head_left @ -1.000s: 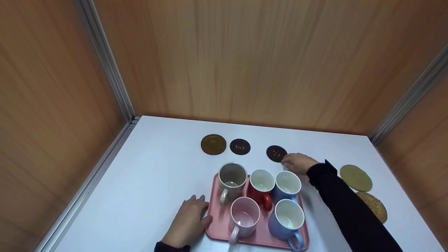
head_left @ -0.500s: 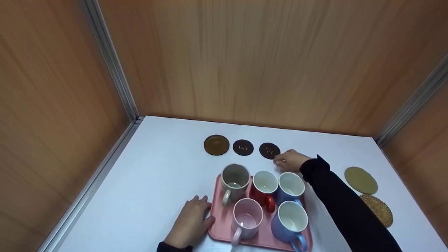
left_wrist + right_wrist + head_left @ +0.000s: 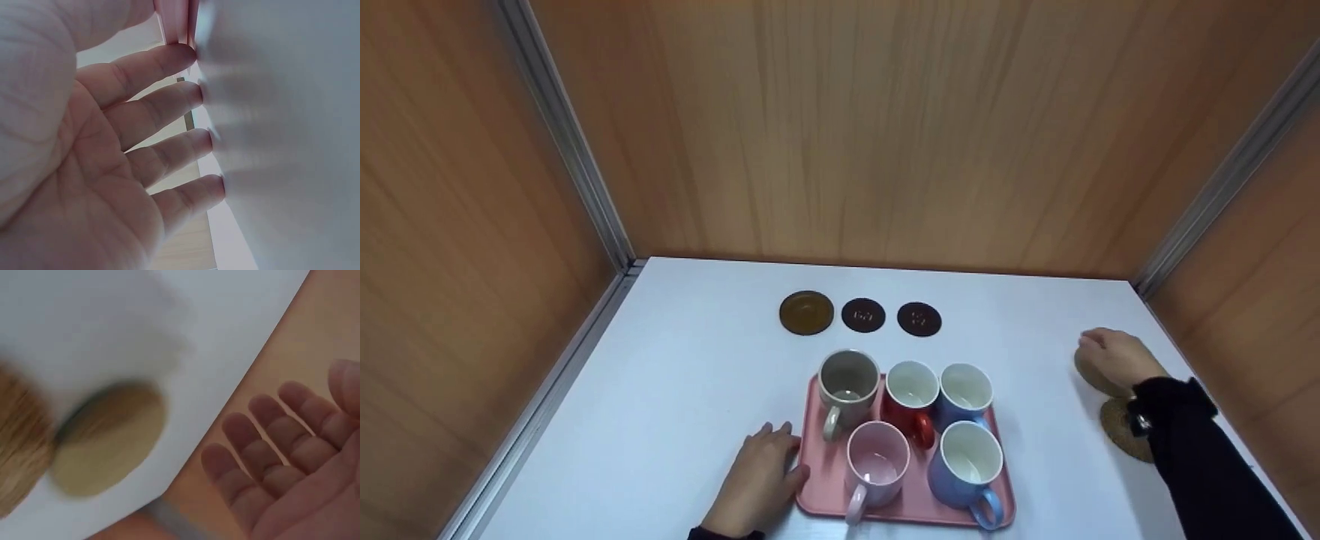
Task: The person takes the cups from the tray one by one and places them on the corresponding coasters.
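Observation:
My left hand (image 3: 763, 474) lies flat on the white table, its straight fingers (image 3: 169, 101) touching the left edge of a pink tray (image 3: 819, 501). The tray holds a grey mug (image 3: 848, 383), a red mug (image 3: 911, 395), a pink mug (image 3: 876, 462) and two blue mugs (image 3: 966, 393). My right hand (image 3: 1112, 358) hovers open at the far right over a tan round coaster (image 3: 107, 439), holding nothing. A woven straw coaster (image 3: 1123, 433) lies just nearer me.
Behind the tray, a brown coaster (image 3: 806, 312) and two dark coasters (image 3: 862, 315) (image 3: 919, 319) form a row. Wooden walls close the table on the left, back and right. The right wall stands close to my right hand.
My right hand slid the third dark coaster left into the row, let it go, then swung right to above the tan coaster. My left hand stayed by the tray.

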The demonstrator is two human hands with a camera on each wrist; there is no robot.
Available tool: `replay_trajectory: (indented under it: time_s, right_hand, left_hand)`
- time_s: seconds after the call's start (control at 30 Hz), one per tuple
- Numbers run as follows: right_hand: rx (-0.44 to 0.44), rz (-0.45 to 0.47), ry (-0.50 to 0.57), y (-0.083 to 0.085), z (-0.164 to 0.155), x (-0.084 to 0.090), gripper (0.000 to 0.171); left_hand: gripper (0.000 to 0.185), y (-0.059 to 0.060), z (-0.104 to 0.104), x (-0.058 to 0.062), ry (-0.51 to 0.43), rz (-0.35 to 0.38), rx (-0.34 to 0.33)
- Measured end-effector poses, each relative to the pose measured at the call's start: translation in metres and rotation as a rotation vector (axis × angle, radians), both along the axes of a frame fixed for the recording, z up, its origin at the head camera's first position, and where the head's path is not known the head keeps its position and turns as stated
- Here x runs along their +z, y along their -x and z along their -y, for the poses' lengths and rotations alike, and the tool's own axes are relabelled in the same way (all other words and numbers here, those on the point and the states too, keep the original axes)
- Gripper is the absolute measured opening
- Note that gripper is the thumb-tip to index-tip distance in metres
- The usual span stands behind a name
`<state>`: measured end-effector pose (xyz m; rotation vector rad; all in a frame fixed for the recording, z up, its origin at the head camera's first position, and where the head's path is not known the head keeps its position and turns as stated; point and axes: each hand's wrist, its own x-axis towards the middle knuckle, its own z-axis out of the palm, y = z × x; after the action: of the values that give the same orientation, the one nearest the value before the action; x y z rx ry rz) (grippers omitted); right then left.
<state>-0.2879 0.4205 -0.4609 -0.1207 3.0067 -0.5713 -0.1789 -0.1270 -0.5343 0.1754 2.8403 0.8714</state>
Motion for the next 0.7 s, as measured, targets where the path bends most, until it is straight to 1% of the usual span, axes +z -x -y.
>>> replay_trajectory:
  time_s: [0.1,0.2,0.33,0.43,0.57,0.7]
  right_hand:
    - [-0.071,0.022,0.019,-0.026,-0.032,-0.005,0.064]
    - [-0.11,0.029,0.011,-0.05,-0.045,-0.016,0.067]
    - [-0.108,0.001,-0.033,-0.069,-0.038,-0.031,0.062]
    - [-0.123,-0.011,-0.072,-0.083,-0.027,-0.037,0.059]
    - [-0.16,0.048,-0.113,-0.106,-0.01,-0.039,0.06]
    - [-0.183,0.144,-0.152,-0.118,0.007,-0.038,0.07]
  left_hand:
    - [0.039,0.0,0.0,0.0,-0.003,0.008,0.007]
    - [0.038,0.001,0.0,0.001,-0.008,0.006,0.002]
    - [0.038,-0.001,0.002,0.0,-0.017,0.0,0.0]
    - [0.038,-0.001,0.001,-0.002,-0.022,0.01,-0.001]
    - [0.038,-0.001,0.0,-0.002,-0.022,0.007,-0.011]
    - [0.039,-0.002,0.001,0.0,-0.013,-0.024,-0.016]
